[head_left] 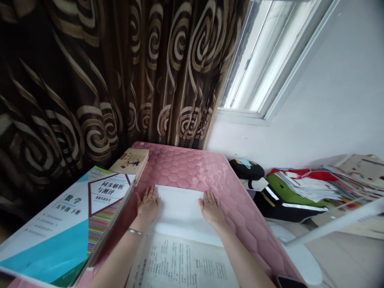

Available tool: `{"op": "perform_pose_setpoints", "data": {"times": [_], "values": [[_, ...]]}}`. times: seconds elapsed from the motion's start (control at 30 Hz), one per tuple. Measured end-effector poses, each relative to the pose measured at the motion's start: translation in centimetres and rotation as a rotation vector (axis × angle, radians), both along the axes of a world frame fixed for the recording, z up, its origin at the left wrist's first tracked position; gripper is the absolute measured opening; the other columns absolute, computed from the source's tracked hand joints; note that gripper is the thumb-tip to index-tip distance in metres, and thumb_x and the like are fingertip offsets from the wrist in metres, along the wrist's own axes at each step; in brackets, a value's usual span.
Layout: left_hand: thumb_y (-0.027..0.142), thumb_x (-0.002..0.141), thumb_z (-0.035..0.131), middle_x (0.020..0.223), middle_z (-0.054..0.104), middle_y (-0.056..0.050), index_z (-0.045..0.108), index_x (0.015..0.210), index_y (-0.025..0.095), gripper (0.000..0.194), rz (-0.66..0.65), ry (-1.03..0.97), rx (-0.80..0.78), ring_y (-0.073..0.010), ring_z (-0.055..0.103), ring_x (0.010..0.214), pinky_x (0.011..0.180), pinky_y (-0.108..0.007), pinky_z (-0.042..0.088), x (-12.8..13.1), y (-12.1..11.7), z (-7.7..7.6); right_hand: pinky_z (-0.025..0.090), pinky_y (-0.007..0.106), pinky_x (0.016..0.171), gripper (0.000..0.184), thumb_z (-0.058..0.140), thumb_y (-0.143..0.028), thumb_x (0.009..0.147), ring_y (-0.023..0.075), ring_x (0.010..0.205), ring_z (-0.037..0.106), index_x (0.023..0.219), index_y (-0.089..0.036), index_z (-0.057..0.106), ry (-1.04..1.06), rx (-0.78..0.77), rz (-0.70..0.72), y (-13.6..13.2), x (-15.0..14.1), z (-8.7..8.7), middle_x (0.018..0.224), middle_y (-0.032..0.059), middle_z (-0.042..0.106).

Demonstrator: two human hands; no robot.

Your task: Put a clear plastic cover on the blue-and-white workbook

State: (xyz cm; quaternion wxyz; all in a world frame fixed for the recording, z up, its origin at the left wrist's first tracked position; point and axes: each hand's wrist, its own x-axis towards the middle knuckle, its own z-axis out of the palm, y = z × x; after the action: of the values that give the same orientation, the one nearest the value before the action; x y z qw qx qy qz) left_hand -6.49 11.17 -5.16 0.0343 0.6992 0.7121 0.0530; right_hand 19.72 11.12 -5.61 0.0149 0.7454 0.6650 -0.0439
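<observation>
One white sheet lies between the fingers

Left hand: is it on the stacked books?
No, the left hand lies at the left edge of the blank white sheet, right of the books.

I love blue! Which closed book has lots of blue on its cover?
The big book at the left, in front; the small book behind it has a tan cover.

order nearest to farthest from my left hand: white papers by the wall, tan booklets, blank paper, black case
From the left hand:
1. Blank paper: right at the hand
2. Tan booklets: ahead, slightly left
3. Black case: right, past the pink surface
4. White papers: farther right
</observation>
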Motion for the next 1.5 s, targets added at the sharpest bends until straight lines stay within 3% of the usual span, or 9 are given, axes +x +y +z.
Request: {"op": "perform_pose_setpoints", "data": {"times": [0.17,0.33,0.47,0.57,0.73,0.9,1.1,1.27,1.5], "values": [[0.020,0.090,0.033,0.150,0.041,-0.008,0.048,0.140,0.022,0.053,-0.029,0.018,0.031,-0.0303,0.028,0.142,0.114,-0.064,0.013,0.6,-4.0,1.2,0.014,0.045,0.117,0.063,0.019,-0.038,0.099,0.0247,0.146,0.017,0.149,-0.001,0.022,-0.053,0.009,0.005,0.1,-0.3,-0.3,0.158,0.0144,0.018],[0.022,0.094,0.032,0.148,0.045,-0.008,0.052,0.137,0.020,0.047,-0.106,-0.058,0.070,-0.0238,0.040,0.136,0.113,-0.047,0.030,1.6,-7.2,0.3,0.013,0.055,0.114,0.060,0.026,-0.034,0.097,0.0342,0.145,0.015,0.145,0.002,0.033,-0.094,0.088,0.019,0.1,-1.7,0.3,0.155,0.0198,0.026],[0.022,0.094,0.035,0.145,0.048,-0.010,0.053,0.135,0.018,0.046,-0.100,-0.077,0.146,-0.0256,0.045,0.131,0.112,-0.046,0.033,1.5,-7.7,-0.3,0.014,0.049,0.115,0.066,0.036,-0.044,0.094,0.0331,0.146,0.011,0.146,-0.002,0.034,0.085,0.103,0.202,0.1,-6.9,0.8,0.156,0.0182,0.023],[0.026,0.094,0.038,0.130,0.058,-0.012,0.058,0.131,0.019,0.043,-0.079,-0.074,0.182,-0.0274,0.053,0.119,0.106,-0.045,0.039,1.4,-7.7,-0.1,0.012,0.045,0.117,0.070,0.039,-0.049,0.092,0.0294,0.146,0.012,0.147,-0.006,0.034,0.243,0.115,0.352,0.9,-11.8,0.2,0.157,0.0141,0.023],[0.022,0.092,0.039,0.117,0.062,-0.012,0.066,0.119,0.019,0.038,-0.086,-0.030,0.128,-0.0263,0.057,0.106,0.092,-0.041,0.048,1.5,-7.7,0.8,0.018,0.045,0.116,0.074,0.057,-0.054,0.082,0.0301,0.143,0.023,0.140,-0.011,0.044,0.359,0.143,0.326,4.0,-16.3,-0.3,0.152,0.0149,0.035],[0.022,0.093,0.040,0.129,0.058,-0.014,0.060,0.128,0.017,0.040,-0.049,-0.029,0.044,-0.0273,0.056,0.115,0.093,-0.040,0.049,1.9,-7.6,0.1,0.033,0.042,0.102,0.058,0.064,-0.056,0.077,0.0292,0.121,0.047,0.119,-0.017,0.058,0.337,0.234,0.169,7.6,-17.1,0.2,0.127,0.0133,0.056],[0.024,0.094,0.040,0.141,0.050,-0.018,0.052,0.136,0.013,0.045,-0.028,-0.055,-0.019,-0.0303,0.049,0.127,0.097,-0.043,0.049,2.3,-7.9,-0.5,0.038,0.040,0.091,0.044,0.058,-0.056,0.082,0.0287,0.111,0.050,0.107,-0.019,0.061,0.291,0.256,0.043,9.2,-18.1,0.4,0.119,0.0127,0.057],[0.023,0.094,0.041,0.141,0.049,-0.022,0.053,0.134,0.010,0.044,-0.049,-0.025,-0.061,-0.0313,0.050,0.128,0.099,-0.043,0.048,2.4,-7.9,0.3,0.030,0.041,0.103,0.048,0.052,-0.049,0.088,0.0301,0.119,0.046,0.119,-0.013,0.057,0.259,0.258,0.130,8.0,-18.3,-0.3,0.125,0.0173,0.056],[0.015,0.093,0.041,0.138,0.051,-0.026,0.056,0.130,0.005,0.041,-0.061,0.003,-0.043,-0.0320,0.053,0.124,0.097,-0.043,0.049,2.5,-8.1,1.2,0.009,0.048,0.116,0.090,0.065,-0.059,0.073,0.0325,0.143,0.018,0.146,-0.014,0.035,0.335,0.032,0.389,4.9,-16.6,-0.8,0.156,0.0138,0.026]]}}
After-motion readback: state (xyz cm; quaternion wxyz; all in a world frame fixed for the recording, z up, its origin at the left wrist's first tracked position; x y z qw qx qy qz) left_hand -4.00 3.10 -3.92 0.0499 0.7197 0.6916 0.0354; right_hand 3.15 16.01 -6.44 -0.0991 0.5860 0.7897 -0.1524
